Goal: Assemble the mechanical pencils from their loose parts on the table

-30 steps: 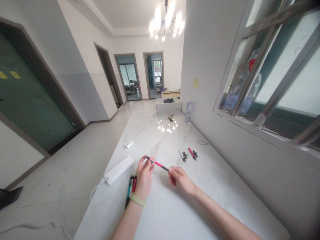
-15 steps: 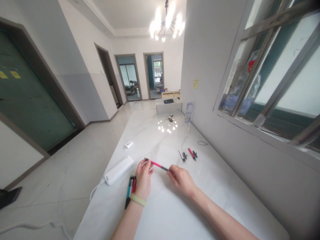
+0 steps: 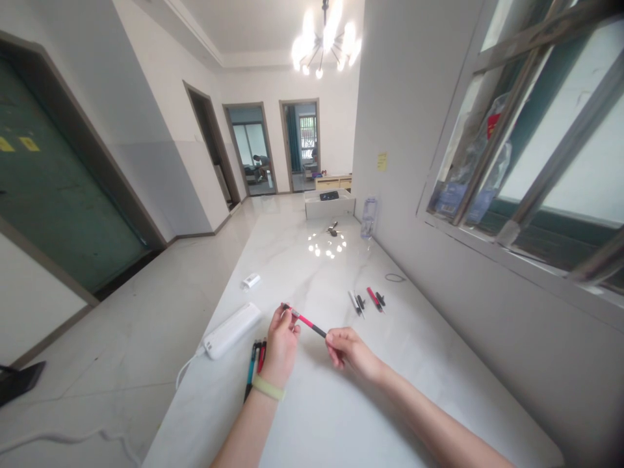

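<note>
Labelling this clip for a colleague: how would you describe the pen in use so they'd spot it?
On the white marble table, beside a white oblong device, the person's left hand pinches a pink-and-black pen, its dark tip toward the right hand. Unlike the other pens lying on it, this one is raised.

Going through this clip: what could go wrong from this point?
The pink-and-black pen is pinched only near its ends by the left hand and right hand, so it might slip and roll across the polished marble table. The pens lying beside the left wrist could also get knocked.
</note>
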Tool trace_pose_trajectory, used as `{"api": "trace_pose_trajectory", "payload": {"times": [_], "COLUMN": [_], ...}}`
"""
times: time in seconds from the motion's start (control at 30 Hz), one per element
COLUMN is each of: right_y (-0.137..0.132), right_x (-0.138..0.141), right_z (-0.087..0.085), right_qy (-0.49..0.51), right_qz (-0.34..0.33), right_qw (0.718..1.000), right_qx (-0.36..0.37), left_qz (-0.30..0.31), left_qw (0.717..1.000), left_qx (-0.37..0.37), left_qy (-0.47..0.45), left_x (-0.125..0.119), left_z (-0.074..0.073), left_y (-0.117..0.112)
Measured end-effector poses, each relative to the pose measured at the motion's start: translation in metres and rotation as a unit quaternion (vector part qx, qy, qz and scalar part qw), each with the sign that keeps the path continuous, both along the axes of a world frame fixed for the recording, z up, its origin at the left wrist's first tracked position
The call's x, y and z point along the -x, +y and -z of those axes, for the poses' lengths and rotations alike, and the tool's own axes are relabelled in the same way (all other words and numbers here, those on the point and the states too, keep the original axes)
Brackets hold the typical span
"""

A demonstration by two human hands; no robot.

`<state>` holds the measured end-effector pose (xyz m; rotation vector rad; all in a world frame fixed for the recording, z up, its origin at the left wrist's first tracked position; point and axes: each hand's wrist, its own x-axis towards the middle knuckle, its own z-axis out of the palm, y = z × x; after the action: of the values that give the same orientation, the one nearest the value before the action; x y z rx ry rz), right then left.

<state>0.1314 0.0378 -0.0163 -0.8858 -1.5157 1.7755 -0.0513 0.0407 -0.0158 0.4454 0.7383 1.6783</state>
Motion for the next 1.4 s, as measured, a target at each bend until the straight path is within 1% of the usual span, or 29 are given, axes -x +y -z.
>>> {"api": "trace_pose_trajectory", "payload": {"times": [0.07,0.1,0.17,0.2,0.27,0.3,0.33,0.4,0.47,0.5,0.57,0.63,0.7,0.8,0.87,0.97,1.07,1.13,1.23,1.33,1.4], "right_y": [0.001,0.002,0.002,0.002,0.001,0.000,-0.001,-0.003,-0.004,-0.004,-0.005,-0.006,-0.007,-0.008,-0.009,-0.008,-0.007,-0.007,-0.006,-0.006,-0.007], "right_x": [0.000,0.001,0.001,0.000,0.000,-0.001,-0.001,-0.003,-0.005,-0.006,-0.008,-0.008,-0.008,-0.005,-0.003,0.000,0.002,0.003,0.003,0.003,0.003], "right_z": [0.001,0.001,0.000,0.000,-0.001,-0.002,-0.004,-0.007,-0.011,-0.013,-0.016,-0.018,-0.017,-0.013,-0.011,-0.011,-0.013,-0.012,-0.008,-0.004,-0.003], "right_qy": [0.049,0.061,0.060,0.045,-0.012,-0.054,-0.101,-0.195,-0.263,-0.282,-0.298,-0.290,-0.258,-0.175,-0.113,-0.029,0.010,0.011,-0.008,-0.073,-0.137], "right_qz": [-0.004,-0.001,0.009,0.020,0.052,0.070,0.086,0.107,0.110,0.106,0.093,0.073,0.051,0.030,0.023,0.010,0.019,0.030,0.046,0.058,0.066], "right_qw": [0.998,0.996,0.996,0.998,0.998,0.994,0.983,0.945,0.902,0.887,0.877,0.886,0.914,0.964,0.986,0.999,1.000,0.999,0.999,0.992,0.976], "right_qx": [0.050,0.063,0.062,0.046,-0.017,-0.066,-0.124,-0.241,-0.325,-0.349,-0.365,-0.354,-0.310,-0.200,-0.122,-0.027,0.021,0.023,-0.009,-0.083,-0.154], "left_qz": [0.015,0.020,0.023,0.021,0.013,0.007,-0.001,-0.019,-0.035,-0.041,-0.045,-0.040,-0.032,-0.023,-0.019,-0.013,-0.004,-0.001,-0.010,-0.043,-0.072], "left_qw": [0.999,0.998,0.998,0.999,1.000,1.000,0.999,0.998,0.996,0.996,0.996,0.996,0.997,0.998,0.999,1.000,1.000,1.000,1.000,0.998,0.994], "left_qx": [-0.017,-0.021,-0.020,-0.018,-0.004,0.007,0.018,0.038,0.048,0.051,0.051,0.047,0.043,0.029,0.014,-0.002,-0.002,-0.001,0.009,0.027,0.030], "left_qy": [-0.038,-0.048,-0.049,-0.040,-0.008,0.011,0.028,0.051,0.060,0.062,0.064,0.064,0.060,0.041,0.022,-0.007,-0.026,-0.027,-0.005,0.044,0.079], "left_x": [-0.001,-0.001,-0.001,-0.002,-0.002,-0.002,-0.002,-0.003,-0.003,-0.003,-0.002,-0.001,-0.001,0.001,0.002,0.003,0.004,0.003,0.001,-0.001,-0.002], "left_z": [-0.002,-0.003,-0.003,-0.003,-0.002,-0.002,-0.001,0.001,0.003,0.003,0.004,0.003,0.002,0.001,0.000,0.000,-0.001,-0.002,-0.003,-0.003,-0.002], "left_y": [0.000,0.000,-0.001,-0.001,-0.001,-0.001,-0.001,-0.001,-0.001,-0.001,-0.001,-0.001,-0.001,0.000,0.001,0.001,0.001,0.000,0.000,-0.001,-0.001]}}
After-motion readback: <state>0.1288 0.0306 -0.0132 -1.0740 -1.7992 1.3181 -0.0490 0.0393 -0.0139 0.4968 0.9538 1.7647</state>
